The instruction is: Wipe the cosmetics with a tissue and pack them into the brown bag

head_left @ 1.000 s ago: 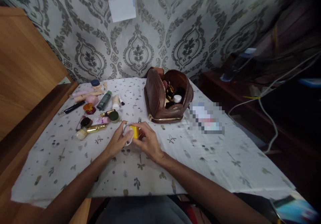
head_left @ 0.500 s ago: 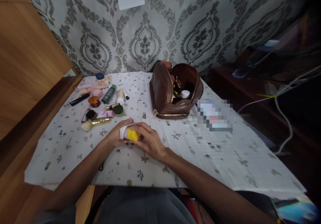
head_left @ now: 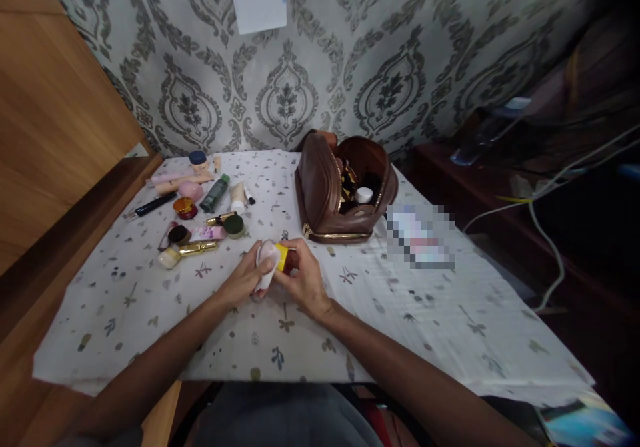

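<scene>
Over the front middle of the table, my two hands meet around a small yellow container [head_left: 283,258]. My right hand [head_left: 305,275] pinches it from the right side. In my left hand [head_left: 247,279] is a crumpled white wipe [head_left: 267,265], pressed against the container's left end with the thumb on top. The fabric and fingers hide that end. Cosmetics lie just to the left: a dark green-lidded jar [head_left: 233,225], a gold-handled brush [head_left: 199,248], a pink tube [head_left: 207,233] and a green bottle [head_left: 215,193].
An unzipped brown leather bag [head_left: 325,193] with items inside stands at the back. Right of it lies a blurred-out flat object [head_left: 420,237]. An amber jar [head_left: 185,208] and a black pen-like item [head_left: 155,205] are at left. White cables [head_left: 543,233] hang beyond the right edge.
Both hands have shifted slightly right. The yellow container has turned, and the white wipe now covers more of its left end under my left thumb.
</scene>
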The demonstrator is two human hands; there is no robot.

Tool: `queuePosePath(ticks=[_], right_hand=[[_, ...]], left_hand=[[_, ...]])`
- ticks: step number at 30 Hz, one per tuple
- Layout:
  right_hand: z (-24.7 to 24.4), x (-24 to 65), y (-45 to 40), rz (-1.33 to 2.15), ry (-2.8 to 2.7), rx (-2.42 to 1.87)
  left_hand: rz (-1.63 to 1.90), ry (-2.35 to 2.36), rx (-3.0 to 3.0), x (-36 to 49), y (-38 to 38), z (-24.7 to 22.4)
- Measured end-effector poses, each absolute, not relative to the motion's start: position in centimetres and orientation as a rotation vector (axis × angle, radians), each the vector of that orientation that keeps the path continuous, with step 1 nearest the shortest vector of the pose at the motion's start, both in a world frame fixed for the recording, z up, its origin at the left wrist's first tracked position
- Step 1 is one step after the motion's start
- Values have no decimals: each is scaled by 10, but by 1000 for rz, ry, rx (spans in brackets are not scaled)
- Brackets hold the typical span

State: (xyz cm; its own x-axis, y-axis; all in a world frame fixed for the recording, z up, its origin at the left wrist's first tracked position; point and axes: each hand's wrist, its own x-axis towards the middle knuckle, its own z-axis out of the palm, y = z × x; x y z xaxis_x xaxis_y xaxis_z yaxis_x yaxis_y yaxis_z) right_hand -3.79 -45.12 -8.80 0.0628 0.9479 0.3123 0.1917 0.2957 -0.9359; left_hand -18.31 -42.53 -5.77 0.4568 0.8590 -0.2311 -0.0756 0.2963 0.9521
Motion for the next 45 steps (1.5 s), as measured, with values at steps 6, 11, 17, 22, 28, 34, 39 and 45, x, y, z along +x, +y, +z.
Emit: queuePosePath(ticks=[6,11,17,22,28,34,39,45], right_hand=[[-81,-37,-448,802,-1422,-1090],[-71,-32,-444,855,-1412,-1054],[-69,-32,-444,1087,-1316,-928],[-66,-34,-445,1351,-1194,-754],[-63,-35,-445,1565,-923,-733],[-67,-30,-435,1467,-744,-791],[-67,-32,-438,1451,-919,-867],[-70,-38,-444,1474,-1168,-804]], left_hand=[[687,864,1123,-185,-422,-58],[593,857,1078,-184,-422,-53],[532,852,1119,-188,-421,-53],[476,851,1122,-194,-421,-56],[453,819,1125,-197,-421,-58],[530,1040,1141,-207,-410,-39],[1062,1194,962,-201,-404,-38],[1009,1083,1595,-198,-419,-50]])
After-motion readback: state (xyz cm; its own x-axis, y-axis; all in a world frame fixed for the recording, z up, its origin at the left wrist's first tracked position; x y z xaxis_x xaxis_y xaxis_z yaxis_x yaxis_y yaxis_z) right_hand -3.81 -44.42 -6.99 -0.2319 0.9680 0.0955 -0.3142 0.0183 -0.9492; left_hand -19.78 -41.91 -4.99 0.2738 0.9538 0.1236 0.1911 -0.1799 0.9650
